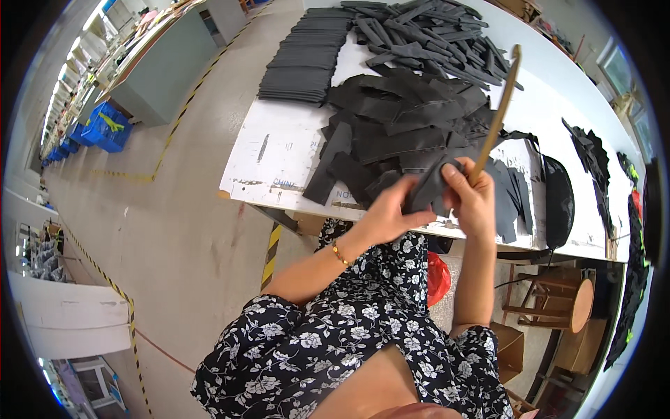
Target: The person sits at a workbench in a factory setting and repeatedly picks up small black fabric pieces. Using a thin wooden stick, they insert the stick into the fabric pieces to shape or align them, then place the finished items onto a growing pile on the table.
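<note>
Over the table's front edge, my left hand (pixel 391 213) is closed on a dark grey fabric piece (pixel 424 190). My right hand (pixel 472 199) pinches the same piece at its right side and also grips a long, thin wooden stick (pixel 500 112), which points up and away. Just beyond my hands spreads a loose heap of flat dark strips (pixel 398 133). Farther back lie narrow tube-like dark pieces (pixel 426 38) in a jumble. Neatly layered dark pieces (pixel 300 59) form a long stack at the far left of the table.
The white table (pixel 244 164) has its front left corner beside a floor aisle. At its right lie a black bag (pixel 558 199) and more dark scraps (pixel 593 164). A wooden stool (pixel 581 305) and a red plastic bag (pixel 437 279) are below. Blue crates (pixel 107 127) stand far left.
</note>
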`<control>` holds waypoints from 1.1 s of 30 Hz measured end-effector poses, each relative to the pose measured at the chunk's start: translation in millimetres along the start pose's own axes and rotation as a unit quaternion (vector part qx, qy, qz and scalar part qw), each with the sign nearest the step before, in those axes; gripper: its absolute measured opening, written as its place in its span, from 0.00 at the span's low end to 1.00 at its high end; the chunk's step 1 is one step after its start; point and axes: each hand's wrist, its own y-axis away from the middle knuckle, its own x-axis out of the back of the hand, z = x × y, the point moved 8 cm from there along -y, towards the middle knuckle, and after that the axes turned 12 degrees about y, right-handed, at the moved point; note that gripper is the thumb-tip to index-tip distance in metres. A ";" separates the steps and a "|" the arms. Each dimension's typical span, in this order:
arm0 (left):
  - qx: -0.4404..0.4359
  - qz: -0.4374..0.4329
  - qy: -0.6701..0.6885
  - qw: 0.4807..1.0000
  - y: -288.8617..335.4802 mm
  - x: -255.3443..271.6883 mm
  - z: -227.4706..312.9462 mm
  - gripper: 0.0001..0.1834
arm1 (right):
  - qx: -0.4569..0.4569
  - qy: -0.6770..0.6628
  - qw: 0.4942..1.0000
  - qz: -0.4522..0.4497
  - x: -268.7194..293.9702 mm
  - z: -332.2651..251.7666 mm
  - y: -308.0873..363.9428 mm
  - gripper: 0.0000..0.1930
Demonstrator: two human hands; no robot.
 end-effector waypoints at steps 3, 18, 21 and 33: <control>0.260 -0.071 0.115 0.956 47.6 -8.8 -35.5 0.12 | 0.002 0.157 0.987 -0.030 3.4 -29.0 -31.9 0.09; -0.101 0.036 -0.333 0.937 -12.6 48.9 66.8 0.04 | 0.118 0.341 0.932 0.046 76.2 -15.3 -73.3 0.13; -0.210 -0.065 -0.371 0.902 -37.2 3.8 65.3 0.06 | 0.094 0.376 0.913 0.125 125.0 -2.4 -24.7 0.11; -0.042 -0.181 -0.388 0.903 -175.0 -55.4 -69.6 0.10 | 0.030 0.467 0.865 0.184 220.0 14.1 71.7 0.09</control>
